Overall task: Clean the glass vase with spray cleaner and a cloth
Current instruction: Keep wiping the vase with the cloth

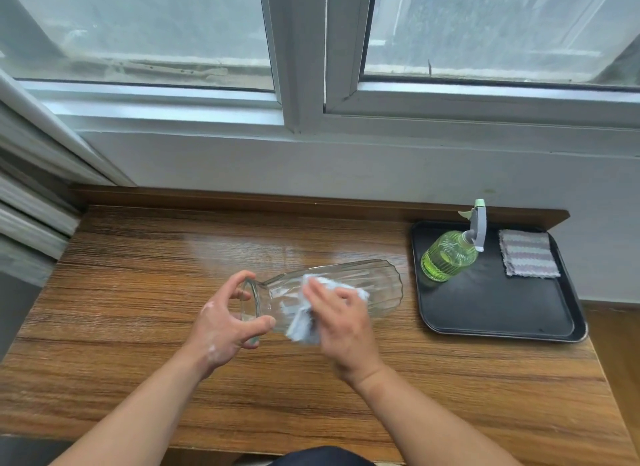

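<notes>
Vase (374, 285) is lying on its side across the middle of the wooden worktop (138, 275), a clear ribbed glass one, mouth pointing toward the left edge and base pointing toward the right. Left hand (225, 330) is curling around the open rim, thumb on the near side, fingers hooking over the far side, clamping the mouth. Right hand (341, 323) is pressing flat, palm down, on a crumpled pale blue cloth (304, 323) against the neck and shoulder of the glass; the hand and cloth are showing motion blur. Part of the cloth is bunching out beyond the fingertips onto the ribbed body, and part is hanging down on the near side just beside the left thumb. Both forearms are reaching in from the near edge.

Over at the far right corner of the worktop, a black tray (491, 313) is sitting, well apart from both hands but near the vase's base. On the tray's far left part, a green ribbed spray bottle (448, 256) is standing with its pale trigger head (477, 228) up top. Just beside it, at the tray's far right corner, a folded striped cloth (528, 252) is lying flat, white with purplish bands. A raised wooden lip is running along the far edge, under a wall and 2 window panes (149, 25).
</notes>
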